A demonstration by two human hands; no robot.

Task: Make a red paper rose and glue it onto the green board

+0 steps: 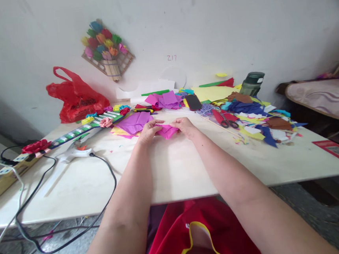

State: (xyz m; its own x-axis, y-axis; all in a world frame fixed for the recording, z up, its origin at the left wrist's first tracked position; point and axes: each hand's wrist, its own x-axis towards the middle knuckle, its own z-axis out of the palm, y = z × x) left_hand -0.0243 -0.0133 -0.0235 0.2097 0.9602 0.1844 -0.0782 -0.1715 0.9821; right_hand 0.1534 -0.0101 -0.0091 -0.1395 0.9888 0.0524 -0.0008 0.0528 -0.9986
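Both hands (166, 128) pinch a folded magenta paper (168, 131).

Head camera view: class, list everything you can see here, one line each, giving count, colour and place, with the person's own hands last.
folded paper piece: one, magenta, held between both hands above the table
table: one, pale, across the middle
purple sheets: a small stack, just behind the left hand
scissors: one pair, red handles, right of the hands
paper scraps: many, mixed colours, right part of the table
phone: one, dark, far side
glue gun: one, white, left, with black cable
plastic bag: one, red, far left by the wall
paper flower bouquet: one, multicoloured, on the wall
left hand: pinching the paper
right hand: pinching the paper
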